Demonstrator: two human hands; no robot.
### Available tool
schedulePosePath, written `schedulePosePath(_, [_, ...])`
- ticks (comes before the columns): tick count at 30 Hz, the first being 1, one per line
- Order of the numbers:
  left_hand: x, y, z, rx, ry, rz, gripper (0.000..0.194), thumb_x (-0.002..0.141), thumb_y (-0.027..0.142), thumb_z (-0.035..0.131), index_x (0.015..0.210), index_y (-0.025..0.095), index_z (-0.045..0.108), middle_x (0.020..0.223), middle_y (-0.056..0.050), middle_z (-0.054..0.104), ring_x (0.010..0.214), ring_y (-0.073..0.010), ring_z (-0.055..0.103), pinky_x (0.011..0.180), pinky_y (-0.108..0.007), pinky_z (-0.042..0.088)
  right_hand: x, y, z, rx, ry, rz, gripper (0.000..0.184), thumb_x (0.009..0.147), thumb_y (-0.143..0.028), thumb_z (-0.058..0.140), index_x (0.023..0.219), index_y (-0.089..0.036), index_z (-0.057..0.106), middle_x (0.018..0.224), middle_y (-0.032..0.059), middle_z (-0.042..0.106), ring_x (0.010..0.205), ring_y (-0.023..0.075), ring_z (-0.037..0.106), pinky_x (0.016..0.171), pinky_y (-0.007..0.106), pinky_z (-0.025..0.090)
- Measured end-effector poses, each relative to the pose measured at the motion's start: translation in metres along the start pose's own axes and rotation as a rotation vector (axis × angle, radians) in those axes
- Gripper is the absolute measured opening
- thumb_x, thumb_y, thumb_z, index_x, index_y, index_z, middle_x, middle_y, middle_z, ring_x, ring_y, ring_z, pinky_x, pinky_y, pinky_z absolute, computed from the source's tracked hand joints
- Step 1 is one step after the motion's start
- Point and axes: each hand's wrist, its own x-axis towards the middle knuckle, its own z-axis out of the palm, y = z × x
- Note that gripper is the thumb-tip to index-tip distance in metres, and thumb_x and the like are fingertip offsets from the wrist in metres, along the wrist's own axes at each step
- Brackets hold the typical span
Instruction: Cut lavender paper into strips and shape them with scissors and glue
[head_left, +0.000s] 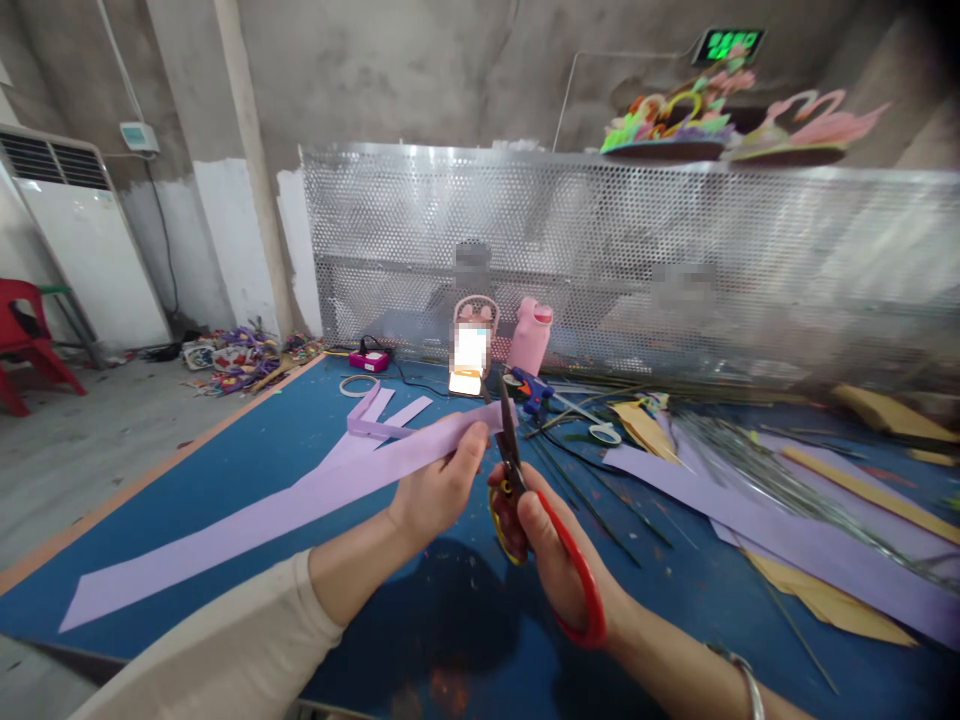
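Now your left hand pinches the lilac strip near one end, thumb on top, the long tail slanting leftward above the blue table. And your right hand is curled round the scissors — blades right at the strip's tip! Beyond, a lit phone stands left of the glue gun.

long lilac strip, slanting up to the right, red-handled scissors, dark blades slightly parted at the strip's upper end
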Motion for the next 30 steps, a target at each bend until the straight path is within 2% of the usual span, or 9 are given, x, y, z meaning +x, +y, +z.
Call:
schedulePosePath(4, [-0.0003,0.0021,-0.001,0.048,-0.064,0.008,0.038,0.091,0.045,0.04,0.067,0.021,0.058,0.053,0.001,0.054,0.067,-0.0172,0.06,0.067,-0.027,0.047,0.0002,-0.0014,-0.0007,-0.005,0.008,0.014,0.042,0.089,-0.062,0.041,0.105,-0.023,0.046,0.071,-0.0043,0.036,0.053,0.0102,0.028,0.046,0.024,0.027])
schedulePosePath(11, [-0.0002,-0.0002,-0.001,0.028,-0.056,-0.006,0.038,0.09,0.046,0.04,0.068,0.022,0.058,0.055,0.001,0.055,0.065,-0.0165,0.06,0.065,-0.026,0.047,0.0004,-0.0022,-0.0014,0.013,0.017,0.051,0.045,0.087,-0.063,0.044,0.105,-0.022,0.047,0.068,-0.0053,0.032,0.051,0.0093,0.025,0.042,0.022,0.021])
schedulePosePath(24, [0.0001,-0.0019,-0.001,0.052,-0.06,-0.013,0.039,0.09,0.049,0.04,0.066,0.022,0.056,0.053,0.002,0.053,0.066,-0.0171,0.06,0.067,-0.026,0.047,0.0015,-0.006,0.0004,0.004,0.043,0.061,0.044,0.086,-0.064,0.047,0.099,-0.021,0.048,0.064,-0.0064,0.03,0.05,0.0088,0.024,0.04,0.021,0.019])
schedulePosePath(30, [-0.0001,-0.0011,-0.0008,0.051,-0.051,-0.001,0.04,0.091,0.048,0.039,0.065,0.022,0.055,0.055,0.002,0.055,0.065,-0.0167,0.06,0.066,-0.026,0.047,0.0014,-0.0052,-0.0007,-0.024,0.054,0.044,0.042,0.086,-0.062,0.048,0.098,-0.021,0.05,0.065,-0.0055,0.034,0.05,0.0092,0.027,0.04,0.022,0.022])
